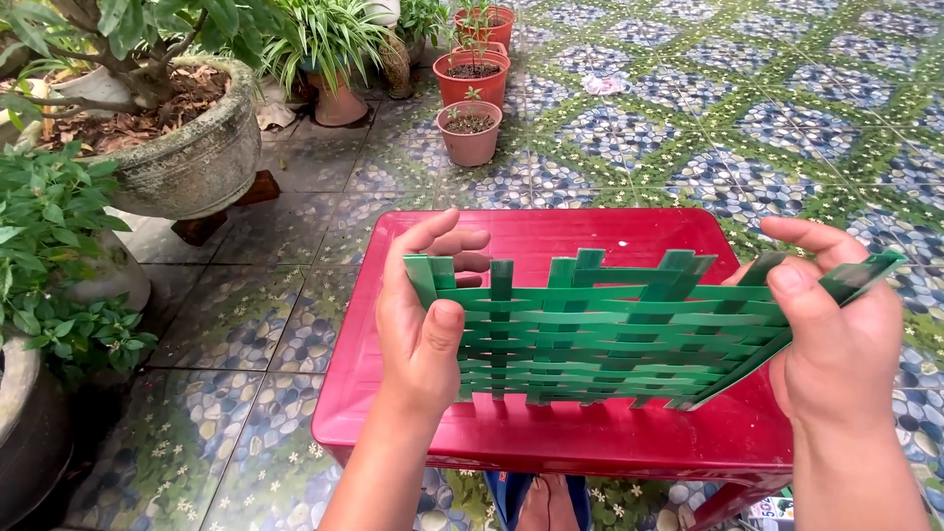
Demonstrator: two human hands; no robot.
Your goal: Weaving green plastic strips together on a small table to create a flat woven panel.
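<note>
At the far left, a big stone planter (197, 157) is standing on the tiled floor (295, 295), with three terracotta pots (470, 133) sitting farther right. Your left hand (423, 324) is closing its grip on the left edge of the green woven strip mat (600, 329), thumb pressing the near face. You are holding the mat upright just above the red worktop (551, 236). Your right hand (836, 334) is pinching its right edge, thumb over a strip end
</note>
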